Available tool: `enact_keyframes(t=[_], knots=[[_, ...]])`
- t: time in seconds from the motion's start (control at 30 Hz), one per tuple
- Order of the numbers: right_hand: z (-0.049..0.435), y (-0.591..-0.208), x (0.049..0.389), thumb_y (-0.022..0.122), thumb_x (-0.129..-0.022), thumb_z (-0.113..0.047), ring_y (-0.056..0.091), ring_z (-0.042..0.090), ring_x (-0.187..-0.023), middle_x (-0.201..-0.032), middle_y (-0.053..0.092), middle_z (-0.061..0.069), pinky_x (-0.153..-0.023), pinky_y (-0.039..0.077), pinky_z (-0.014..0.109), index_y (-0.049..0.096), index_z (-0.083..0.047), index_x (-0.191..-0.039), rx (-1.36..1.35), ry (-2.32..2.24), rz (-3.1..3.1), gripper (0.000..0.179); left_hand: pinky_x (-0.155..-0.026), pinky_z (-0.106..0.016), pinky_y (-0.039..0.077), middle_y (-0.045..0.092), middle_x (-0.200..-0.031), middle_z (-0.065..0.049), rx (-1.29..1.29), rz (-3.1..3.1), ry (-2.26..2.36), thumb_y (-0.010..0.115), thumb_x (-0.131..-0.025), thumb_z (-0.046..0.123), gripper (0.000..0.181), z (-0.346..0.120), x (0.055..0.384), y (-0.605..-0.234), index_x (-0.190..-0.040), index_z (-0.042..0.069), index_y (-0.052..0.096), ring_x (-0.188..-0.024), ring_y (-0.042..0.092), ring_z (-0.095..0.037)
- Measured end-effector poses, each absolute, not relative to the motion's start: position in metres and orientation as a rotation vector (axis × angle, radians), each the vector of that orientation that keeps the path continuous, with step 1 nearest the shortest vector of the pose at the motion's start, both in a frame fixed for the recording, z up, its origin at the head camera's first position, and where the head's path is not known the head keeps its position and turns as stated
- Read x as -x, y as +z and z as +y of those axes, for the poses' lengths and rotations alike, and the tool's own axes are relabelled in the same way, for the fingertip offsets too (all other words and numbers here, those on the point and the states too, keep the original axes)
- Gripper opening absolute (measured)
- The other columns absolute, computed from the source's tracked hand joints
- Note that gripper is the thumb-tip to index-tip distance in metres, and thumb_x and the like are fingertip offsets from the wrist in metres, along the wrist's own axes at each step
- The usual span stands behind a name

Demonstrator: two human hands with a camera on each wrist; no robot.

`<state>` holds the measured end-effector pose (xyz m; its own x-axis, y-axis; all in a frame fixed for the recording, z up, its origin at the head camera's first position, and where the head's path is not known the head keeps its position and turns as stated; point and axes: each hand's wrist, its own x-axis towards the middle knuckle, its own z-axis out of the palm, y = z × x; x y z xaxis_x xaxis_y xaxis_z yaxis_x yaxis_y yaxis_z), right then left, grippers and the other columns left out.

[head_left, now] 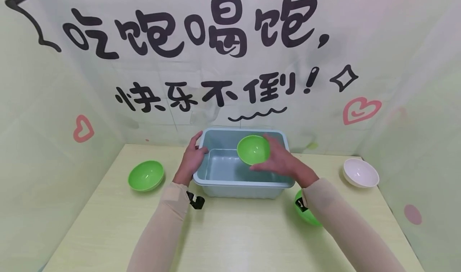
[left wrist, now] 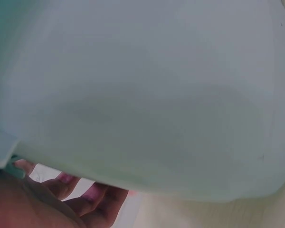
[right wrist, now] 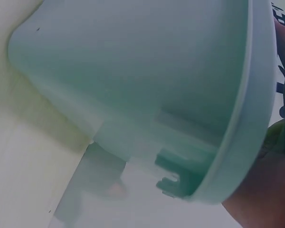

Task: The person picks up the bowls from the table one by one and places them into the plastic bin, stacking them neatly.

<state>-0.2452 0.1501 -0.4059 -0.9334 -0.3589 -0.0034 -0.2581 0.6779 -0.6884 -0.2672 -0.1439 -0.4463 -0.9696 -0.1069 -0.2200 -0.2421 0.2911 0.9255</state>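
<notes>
A light blue plastic bin point(head_left: 245, 188) stands against the back wall. My left hand point(head_left: 192, 160) grips its left rim, thumb over the edge. In the left wrist view, the fingers point(left wrist: 102, 202) of that hand lie along the outside of the bin wall point(left wrist: 147, 109). My right hand point(head_left: 281, 158) holds a green bowl point(head_left: 252, 150) by its right side, over the bin's opening. The right wrist view shows mostly the bin's outer end point(right wrist: 133, 71), with part of the right hand point(right wrist: 266, 194) beyond the rim.
On the pale wooden table point(head_left: 245, 236), another green bowl point(head_left: 145, 176) sits at the left. A third green bowl point(head_left: 307, 216) is partly hidden under my right forearm. A white bowl point(head_left: 361, 173) stands at the far right. Printed cloth walls point(head_left: 230, 69) enclose the back and sides.
</notes>
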Motion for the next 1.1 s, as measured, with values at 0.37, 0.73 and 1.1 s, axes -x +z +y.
enact_keyframes(t=[0.37,0.73,1.1], knots=[[0.137,-0.409,0.244,0.089,-0.071,-0.047,0.051,0.039,-0.128,-0.15,0.039,0.026,-0.108,0.047,0.056,0.016,0.003,-0.159,0.537,-0.951,2.754,0.125,-0.107,-0.057,0.047,0.045,-0.154,-0.019,0.329,2.41,1.785,0.048,-0.098,0.017,0.072,-0.143,0.268,-0.446,-0.162,0.038,0.022,-0.131,0.052,-0.037],[0.131,-0.398,0.246,0.087,-0.072,-0.051,0.051,0.037,-0.13,-0.152,0.037,0.024,-0.109,0.047,0.056,0.015,-0.001,-0.161,0.551,-0.84,2.745,0.125,-0.106,-0.057,0.047,0.047,-0.153,-0.02,0.327,2.419,1.791,0.049,-0.097,0.017,0.073,-0.143,0.267,-0.446,-0.162,0.037,0.023,-0.13,0.054,-0.038],[0.124,-0.395,0.258,0.088,-0.072,-0.048,0.05,0.039,-0.133,-0.154,0.036,0.027,-0.111,0.046,0.056,0.017,0.001,-0.16,0.578,-0.747,2.749,0.123,-0.107,-0.058,0.047,0.046,-0.153,-0.02,0.334,2.413,1.775,0.047,-0.099,0.019,0.071,-0.143,0.27,-0.447,-0.162,0.038,0.022,-0.131,0.053,-0.038]])
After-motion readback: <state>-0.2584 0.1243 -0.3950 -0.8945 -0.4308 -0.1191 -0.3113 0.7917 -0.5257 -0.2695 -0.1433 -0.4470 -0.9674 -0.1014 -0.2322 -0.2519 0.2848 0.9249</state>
